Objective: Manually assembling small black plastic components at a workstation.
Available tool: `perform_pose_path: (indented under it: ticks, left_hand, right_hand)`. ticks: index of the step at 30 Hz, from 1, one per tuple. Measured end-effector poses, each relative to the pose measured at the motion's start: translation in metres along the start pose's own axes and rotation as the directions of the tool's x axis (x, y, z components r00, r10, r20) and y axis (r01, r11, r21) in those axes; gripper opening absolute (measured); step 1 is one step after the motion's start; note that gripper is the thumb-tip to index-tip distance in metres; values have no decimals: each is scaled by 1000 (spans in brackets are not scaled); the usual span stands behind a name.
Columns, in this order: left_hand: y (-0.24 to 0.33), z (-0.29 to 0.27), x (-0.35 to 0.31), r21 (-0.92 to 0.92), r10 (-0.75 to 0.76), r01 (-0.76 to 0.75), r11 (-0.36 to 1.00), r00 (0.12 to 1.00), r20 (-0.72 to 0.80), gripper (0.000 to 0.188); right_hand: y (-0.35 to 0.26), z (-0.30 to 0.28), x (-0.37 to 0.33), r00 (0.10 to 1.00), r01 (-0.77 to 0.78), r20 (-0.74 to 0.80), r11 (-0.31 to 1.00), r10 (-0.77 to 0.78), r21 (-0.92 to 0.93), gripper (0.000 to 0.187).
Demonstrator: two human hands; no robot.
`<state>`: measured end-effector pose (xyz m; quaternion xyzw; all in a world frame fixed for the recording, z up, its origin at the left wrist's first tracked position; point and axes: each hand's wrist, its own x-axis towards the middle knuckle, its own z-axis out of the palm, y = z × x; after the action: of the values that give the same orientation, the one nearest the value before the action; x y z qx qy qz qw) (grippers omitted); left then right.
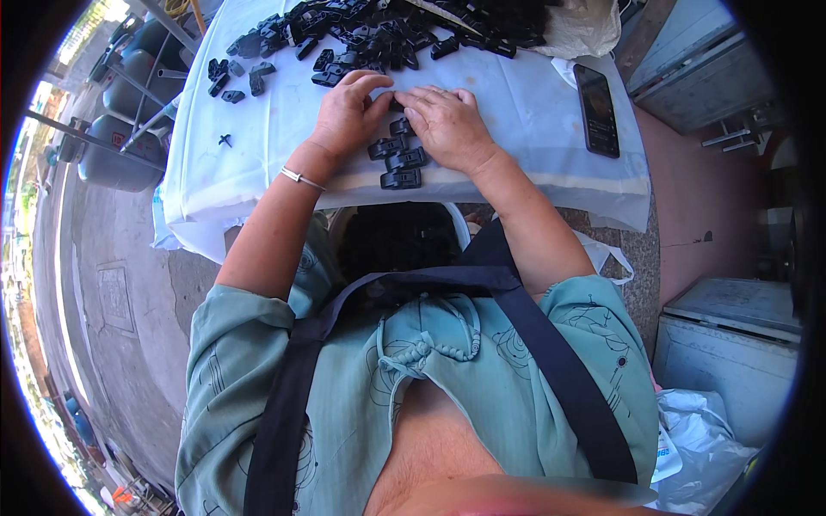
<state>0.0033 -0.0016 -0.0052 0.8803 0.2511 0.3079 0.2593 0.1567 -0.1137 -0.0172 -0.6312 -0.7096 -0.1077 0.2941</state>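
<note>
Both my hands meet over a white-covered table [258,129]. My left hand [348,112] has its fingers curled and its thumb bent inward, closed at a small black plastic part [395,104] that shows only in part between the hands. My right hand [445,127] lies palm down, its fingertips brought together at the same part; its grip is partly hidden. Just below my hands, several black plastic clip-like parts [401,179] stand in a cluster near the table's front edge. The right hand partly covers the upper ones.
A large heap of black parts [379,39] spreads along the far side, with loose ones [232,96] at the left. A phone [596,112] lies at the right. A tub of dark parts [400,236] stands below the front edge. Grey chairs [120,150] stand at the left.
</note>
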Motion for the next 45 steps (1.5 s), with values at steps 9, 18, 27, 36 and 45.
perform_pose_path:
  ticks: [9, 18, 27, 36, 45]
  left_hand:
    - [-3, -11, -4, 186, -1, 41, 982, 978, -209, 31]
    - [8, -7, 12, 544, -40, 11, 839, 998, 42, 37]
    - [4, -24, 4, 423, 31, -31, 905, 999, 8, 36]
    - [12, -21, 9, 423, 128, -193, 885, 976, 177, 29]
    - [26, -27, -25, 174, 55, -76, 982, 991, 121, 21]
  right_hand:
    - [48, -19, 29, 968, -81, -212, 971, 130, 226, 29]
    - [50, -7, 37, 979, -199, 12, 957, 206, -210, 27]
    - [18, -26, -1, 998, -31, -60, 994, 25, -100, 31]
    - [13, -29, -1, 996, -65, 76, 969, 48, 239, 30]
    - [23, -63, 4, 956, -279, 207, 870, 210, 407, 32]
